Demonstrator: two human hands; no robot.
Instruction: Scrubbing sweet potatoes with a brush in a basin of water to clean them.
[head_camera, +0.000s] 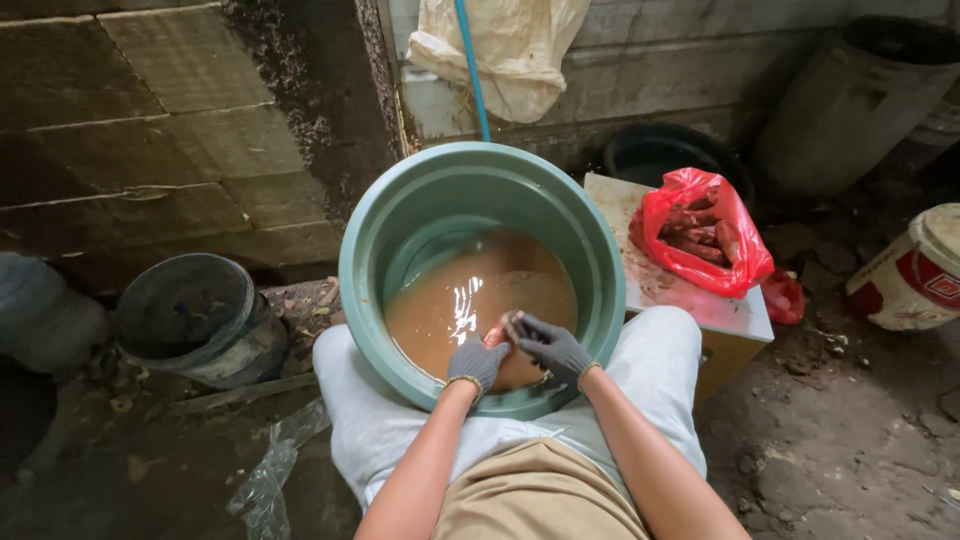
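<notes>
Two gloved hands (515, 355), reddish root (505, 350) clasped between, over muddy water (450, 310)

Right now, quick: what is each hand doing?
Left hand: gloved, closed around a reddish-brown root over the muddy water.
Right hand: gloved, closed on the same root, in the green tub.

Orange root (503, 352) half sunk in muddy water, red bag's (700, 232) contents indistinct, white bucket (915, 268) cut off at right edge
</notes>
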